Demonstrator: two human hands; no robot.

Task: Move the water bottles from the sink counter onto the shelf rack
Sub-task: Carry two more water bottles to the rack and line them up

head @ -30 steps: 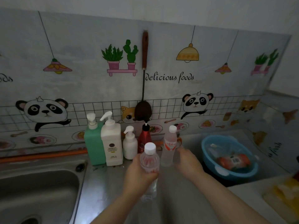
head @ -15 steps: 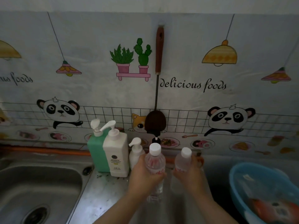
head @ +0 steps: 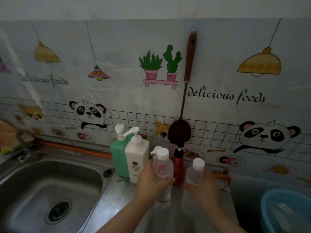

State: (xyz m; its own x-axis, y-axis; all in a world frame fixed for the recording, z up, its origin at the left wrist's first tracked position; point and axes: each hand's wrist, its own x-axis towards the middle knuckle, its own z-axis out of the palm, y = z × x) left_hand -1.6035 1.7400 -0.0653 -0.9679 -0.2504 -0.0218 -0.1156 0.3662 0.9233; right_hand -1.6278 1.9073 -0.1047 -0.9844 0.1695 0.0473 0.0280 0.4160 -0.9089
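Two clear water bottles with white caps are held upright over the steel sink counter [head: 121,199]. My left hand [head: 151,182] grips the left water bottle [head: 162,167] around its middle. My right hand [head: 204,189] wraps the right water bottle [head: 196,174], which is a little lower and shorter in view. Both bottle bottoms show below the hands, close above the counter; I cannot tell whether they touch it. No shelf rack is in view.
A green pump bottle [head: 118,158], a white pump bottle [head: 136,158] and a red bottle [head: 178,167] stand against the wall just behind my hands. A ladle [head: 180,132] hangs above them. The sink basin [head: 50,190] lies left; a blue bowl [head: 286,212] sits right.
The view has swung left, bringing the sink into view. My right hand went from reaching to gripping the second bottle, and both bottles now sit side by side.
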